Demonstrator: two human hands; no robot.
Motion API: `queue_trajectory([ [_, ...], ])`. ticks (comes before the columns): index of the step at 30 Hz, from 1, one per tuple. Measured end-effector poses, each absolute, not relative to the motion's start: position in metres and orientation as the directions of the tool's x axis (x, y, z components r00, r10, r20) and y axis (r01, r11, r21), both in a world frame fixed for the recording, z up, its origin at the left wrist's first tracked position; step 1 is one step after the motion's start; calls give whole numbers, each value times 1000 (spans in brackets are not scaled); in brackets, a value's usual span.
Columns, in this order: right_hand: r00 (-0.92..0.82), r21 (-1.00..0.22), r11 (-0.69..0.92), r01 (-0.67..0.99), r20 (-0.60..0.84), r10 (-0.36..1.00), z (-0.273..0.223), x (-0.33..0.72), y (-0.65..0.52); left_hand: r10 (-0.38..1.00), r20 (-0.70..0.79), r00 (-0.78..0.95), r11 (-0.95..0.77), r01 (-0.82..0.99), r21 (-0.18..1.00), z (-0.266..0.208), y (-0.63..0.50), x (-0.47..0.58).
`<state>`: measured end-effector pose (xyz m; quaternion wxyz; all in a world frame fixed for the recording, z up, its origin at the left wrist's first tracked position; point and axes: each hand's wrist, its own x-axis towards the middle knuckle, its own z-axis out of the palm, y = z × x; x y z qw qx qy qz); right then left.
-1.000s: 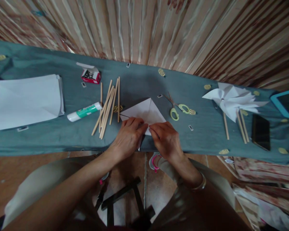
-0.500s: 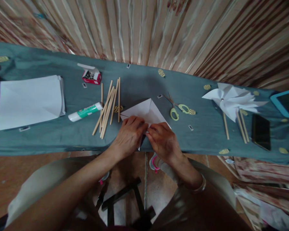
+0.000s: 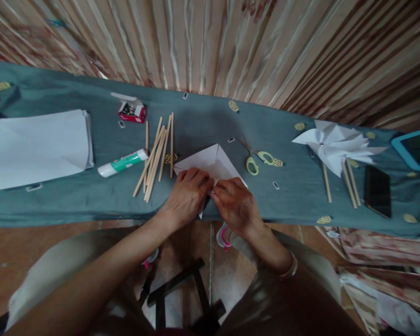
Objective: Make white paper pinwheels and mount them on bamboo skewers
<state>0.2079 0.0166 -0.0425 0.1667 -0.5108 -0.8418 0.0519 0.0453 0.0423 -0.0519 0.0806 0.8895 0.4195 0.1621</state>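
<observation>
A creased white sheet of paper (image 3: 215, 158) lies in front of me near the table's front edge, one corner pointing away and another pointing toward me. Slits run in from its corners. My left hand (image 3: 192, 189) is closed on the paper from the left, fingers curled near its middle. From the right, my right hand (image 3: 235, 200) pinches the paper close to the left fingertips. The fingers hide the middle of the sheet. Just left of the paper lie several wooden sticks (image 3: 156, 163). Scissors (image 3: 254, 157) with light green handles rest to its right, blades partly apart.
A glue stick (image 3: 123, 163), a red box (image 3: 132, 112) of small metal pieces and a paper stack (image 3: 42, 144) lie to the left. Rightward are paper pinwheels (image 3: 332, 142) on sticks, a dark phone (image 3: 378, 191) and a blue-framed device (image 3: 416, 149). A curtain (image 3: 196, 46) hangs behind.
Almost nothing differs. Both hands stay on the paper in the same grip, and the whole view has shifted very slightly.
</observation>
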Motion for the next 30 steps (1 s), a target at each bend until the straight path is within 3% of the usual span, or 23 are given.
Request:
queue_trajectory([
  [4, -409, -309, 489, 816, 288, 866, -42, 213, 21, 772, 209, 600, -635, 716, 289, -51, 43, 45],
  [8, -241, -390, 398, 830, 393, 887, -39, 233, 32, 768, 217, 603, -640, 718, 272, -53, 44, 44],
  [12, -164, -393, 300, 869, 344, 925, -42, 245, 41, 769, 230, 597, -639, 706, 305, -53, 42, 45],
  [18, -196, -369, 296, 881, 286, 938, -54, 239, 49, 774, 239, 587, -632, 693, 347, -54, 40, 45],
  [30, -173, -362, 282, 888, 303, 937, -58, 241, 53, 788, 314, 529, -615, 688, 386, -60, 45, 33],
])
